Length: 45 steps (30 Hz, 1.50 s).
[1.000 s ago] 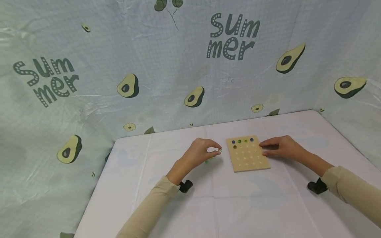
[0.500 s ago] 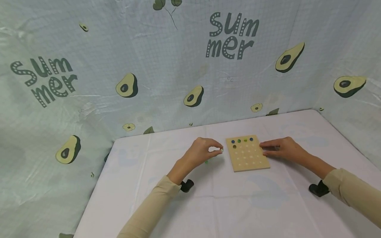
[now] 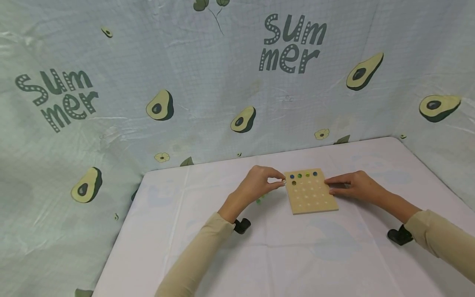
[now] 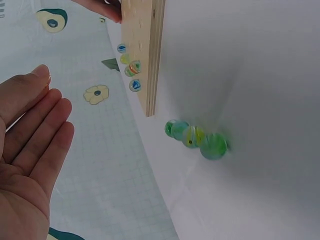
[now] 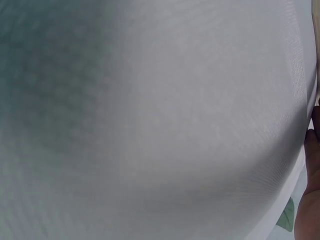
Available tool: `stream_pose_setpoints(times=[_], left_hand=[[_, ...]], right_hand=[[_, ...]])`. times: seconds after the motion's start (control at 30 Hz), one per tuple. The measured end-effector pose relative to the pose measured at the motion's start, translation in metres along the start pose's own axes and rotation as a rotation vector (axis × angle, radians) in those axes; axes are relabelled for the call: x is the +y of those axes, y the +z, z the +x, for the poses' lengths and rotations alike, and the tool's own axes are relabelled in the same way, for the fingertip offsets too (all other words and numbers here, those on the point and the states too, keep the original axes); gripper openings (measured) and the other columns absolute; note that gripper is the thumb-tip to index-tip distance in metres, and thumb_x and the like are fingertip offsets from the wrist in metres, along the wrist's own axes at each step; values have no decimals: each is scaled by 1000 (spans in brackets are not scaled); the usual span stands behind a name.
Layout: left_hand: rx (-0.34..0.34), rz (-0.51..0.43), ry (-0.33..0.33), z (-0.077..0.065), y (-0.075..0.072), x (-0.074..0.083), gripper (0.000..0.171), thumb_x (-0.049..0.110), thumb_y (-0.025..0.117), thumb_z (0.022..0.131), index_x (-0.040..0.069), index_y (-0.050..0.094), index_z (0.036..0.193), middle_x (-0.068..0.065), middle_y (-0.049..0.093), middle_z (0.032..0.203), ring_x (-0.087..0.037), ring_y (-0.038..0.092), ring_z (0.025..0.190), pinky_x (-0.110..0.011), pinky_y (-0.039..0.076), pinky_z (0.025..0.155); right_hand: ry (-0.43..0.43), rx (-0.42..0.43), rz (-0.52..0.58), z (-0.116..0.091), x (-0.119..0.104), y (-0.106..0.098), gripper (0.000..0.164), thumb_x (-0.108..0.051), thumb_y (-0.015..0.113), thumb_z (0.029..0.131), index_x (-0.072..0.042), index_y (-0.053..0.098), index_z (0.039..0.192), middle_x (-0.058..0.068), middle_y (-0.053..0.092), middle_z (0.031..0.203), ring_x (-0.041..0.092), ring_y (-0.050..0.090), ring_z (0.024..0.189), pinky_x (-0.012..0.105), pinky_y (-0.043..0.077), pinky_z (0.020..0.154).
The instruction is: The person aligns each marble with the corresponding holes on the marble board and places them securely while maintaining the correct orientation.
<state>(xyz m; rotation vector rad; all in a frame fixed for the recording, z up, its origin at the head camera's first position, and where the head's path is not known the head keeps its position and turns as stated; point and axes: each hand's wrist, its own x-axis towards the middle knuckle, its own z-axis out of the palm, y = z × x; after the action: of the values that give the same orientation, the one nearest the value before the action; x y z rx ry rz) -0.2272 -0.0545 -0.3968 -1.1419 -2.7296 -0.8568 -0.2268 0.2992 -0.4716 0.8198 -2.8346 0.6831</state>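
My left hand (image 3: pixel 254 187) pinches a small pale marble (image 3: pixel 284 182) between thumb and index finger, right at the board's left edge. In the left wrist view, the other fingers of that hand (image 4: pixel 37 140) are extended and the marble is mostly hidden behind the fingertips. A square wooden board (image 3: pixel 311 199) with rows of round hollows lies on the table. Marbles fill part of its back: several in the far row, blue, green and yellowish, plus a brownish marble (image 3: pixel 294 182) in the second. My right hand (image 3: pixel 358 186) rests its fingertips against the board's right edge.
Several green and yellow loose marbles (image 4: pixel 214 146) lie on the table left of the board, partly under my left hand in the head view. The table has a pale pink cloth (image 3: pixel 297 255). Behind it hangs an avocado-print sheet (image 3: pixel 200 103).
My left hand has moved right and slightly away from me with the marble, from beside the board to its left edge. My right hand has stayed at the right edge.
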Motion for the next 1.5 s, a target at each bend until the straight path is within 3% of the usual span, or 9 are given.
stream_pose_setpoints(times=[0.27,0.63,0.83,1.1,1.23,1.5], left_hand=[[10,-33,-1,14,10,2,21,21,76,93,9,80,111,0,78,108,-12,72,103,-32,58,89],[7,-35,-60,27,20,6,22,24,77,92,14,80,111,5,77,109,-4,69,102,-19,54,86],[40,-87,-134,35,29,4,22,24,79,90,16,81,111,5,77,108,-3,69,100,-15,52,84],[58,-140,-235,43,43,3,20,23,79,89,16,82,108,4,77,106,-5,68,99,-13,52,79],[69,-140,-270,46,53,3,19,22,79,89,14,82,107,3,77,107,-6,68,99,-12,51,77],[120,-159,-417,52,72,7,18,21,80,88,16,82,105,4,78,104,-3,66,94,-12,51,73]], right_hand=[[0,-23,-13,1,0,0,36,-36,82,86,-18,79,118,3,76,114,11,69,97,35,58,76],[2,-35,-34,3,-1,-1,36,-36,82,87,-19,78,118,5,76,115,20,71,102,44,59,82],[12,-50,-34,3,-2,-3,35,-34,81,87,-18,79,117,6,76,114,26,72,105,46,59,83],[-10,-48,-37,2,-4,-5,34,-37,81,87,-19,79,117,5,77,112,12,70,95,40,60,78],[-14,-59,-32,3,-3,-5,34,-37,81,88,-19,79,117,5,76,113,13,71,96,40,60,78],[-21,-41,-49,5,2,-3,33,-34,83,86,-20,79,116,3,77,112,7,67,90,35,59,75]])
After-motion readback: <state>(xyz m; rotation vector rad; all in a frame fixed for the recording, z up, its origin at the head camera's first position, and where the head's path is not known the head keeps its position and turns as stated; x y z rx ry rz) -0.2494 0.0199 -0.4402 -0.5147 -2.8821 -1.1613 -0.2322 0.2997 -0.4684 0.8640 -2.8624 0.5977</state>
